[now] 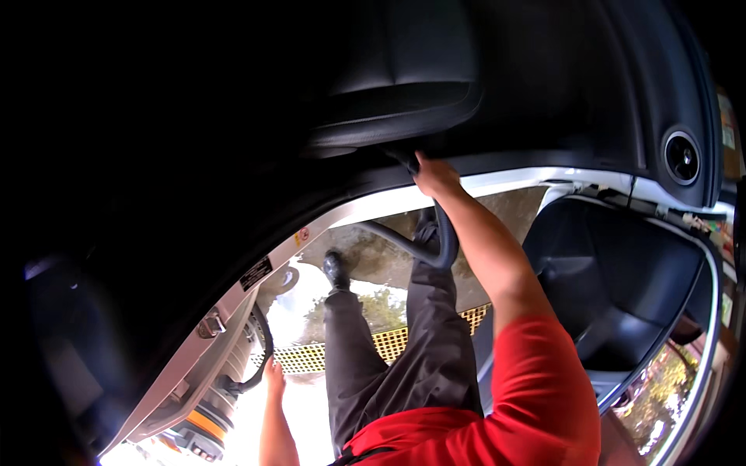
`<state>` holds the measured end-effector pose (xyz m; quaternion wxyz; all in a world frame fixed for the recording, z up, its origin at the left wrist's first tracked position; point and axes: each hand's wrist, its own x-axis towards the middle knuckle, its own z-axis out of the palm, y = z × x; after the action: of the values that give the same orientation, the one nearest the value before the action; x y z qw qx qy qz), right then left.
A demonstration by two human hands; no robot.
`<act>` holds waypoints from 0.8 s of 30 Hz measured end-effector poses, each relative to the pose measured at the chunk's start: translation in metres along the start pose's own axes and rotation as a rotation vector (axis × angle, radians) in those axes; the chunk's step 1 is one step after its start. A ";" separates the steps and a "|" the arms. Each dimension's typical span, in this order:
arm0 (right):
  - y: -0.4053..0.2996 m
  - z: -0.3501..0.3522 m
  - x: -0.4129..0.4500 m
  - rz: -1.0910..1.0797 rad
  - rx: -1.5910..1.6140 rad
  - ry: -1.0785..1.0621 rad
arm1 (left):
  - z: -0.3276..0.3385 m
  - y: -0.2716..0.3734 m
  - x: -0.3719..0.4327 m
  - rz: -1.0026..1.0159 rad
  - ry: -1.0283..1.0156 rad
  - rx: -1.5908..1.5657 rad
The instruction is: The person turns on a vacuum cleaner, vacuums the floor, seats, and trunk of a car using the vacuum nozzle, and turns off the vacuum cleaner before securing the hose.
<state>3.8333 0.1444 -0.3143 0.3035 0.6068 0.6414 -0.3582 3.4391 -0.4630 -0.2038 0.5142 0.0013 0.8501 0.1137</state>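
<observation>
My right hand [436,173] is closed around the dark end of a ribbed vacuum hose [447,233] at the car's door sill [489,182]. The nozzle end points in under a black car seat [402,110], where its tip is lost in shadow. From that hand the hose loops down outside the sill, in front of my legs. Lower left, outside the car, my left hand [274,376] has its fingers on another stretch of black hose [265,332]. Glare hides part of this grip.
An open car door [612,279] stands to the right. Above it, the dashboard end carries a round silver-ringed vent [682,157]. A metal door striker [211,324] juts from the left pillar. Yellow grating [390,343] crosses the wet floor [373,256]. An orange-banded machine [207,428] sits lower left.
</observation>
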 end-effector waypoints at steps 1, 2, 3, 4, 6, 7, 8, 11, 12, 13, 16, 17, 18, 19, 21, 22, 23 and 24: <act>0.019 -0.022 -0.037 -0.008 -0.002 -0.060 | 0.076 0.052 0.000 0.103 0.085 0.148; 0.054 -0.044 -0.074 -0.028 0.009 -0.119 | 0.145 0.140 -0.015 0.407 0.037 0.305; 0.072 -0.064 -0.111 -0.035 0.008 -0.198 | 0.197 0.232 -0.040 0.647 0.062 0.279; 0.080 -0.082 -0.147 -0.196 0.051 -0.209 | 0.221 0.290 -0.042 0.998 0.153 0.388; 0.091 -0.118 -0.200 -0.425 0.075 -0.137 | 0.270 0.428 -0.043 1.378 0.439 0.319; 0.088 -0.142 -0.206 -0.537 0.200 -0.002 | 0.281 0.483 -0.032 1.374 0.479 0.177; 0.083 -0.162 -0.208 -0.645 0.331 0.122 | 0.287 0.525 -0.004 1.363 0.618 0.234; 0.024 -0.221 -0.136 -0.486 0.856 -0.020 | 0.310 0.601 0.077 0.549 0.746 0.380; 0.010 -0.235 -0.094 -0.443 0.781 -0.047 | 0.331 0.624 0.068 0.309 0.577 0.467; 0.001 -0.220 -0.036 -0.456 0.872 0.010 | 0.350 0.634 0.064 0.312 0.600 0.455; -0.061 -0.216 0.067 -0.373 0.760 0.123 | 0.373 0.639 0.069 0.310 0.636 0.471; -0.080 -0.219 0.070 -0.377 0.765 0.107 | 0.370 0.639 0.066 0.300 0.641 0.473; -0.100 -0.230 0.061 -0.340 0.769 0.174 | 0.362 0.638 0.065 0.288 0.647 0.478; -0.114 -0.238 0.054 -0.306 0.770 0.236 | 0.354 0.635 0.068 0.275 0.691 0.486; -0.112 -0.242 0.050 -0.359 0.704 0.240 | 0.348 0.627 0.078 0.272 0.732 0.479; -0.110 -0.242 0.047 -0.413 0.636 0.254 | 0.346 0.623 0.081 0.278 0.772 0.467; -0.107 -0.244 0.047 -0.375 0.571 0.251 | 0.349 0.626 0.080 0.271 0.764 0.474; -0.110 -0.248 0.051 -0.374 0.573 0.253 | 0.351 0.628 0.079 0.273 0.765 0.476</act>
<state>3.7310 0.3771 -0.2078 -0.0312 0.5788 0.6474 -0.4949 3.6371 0.2259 -0.3071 0.1300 0.1888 0.9730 -0.0254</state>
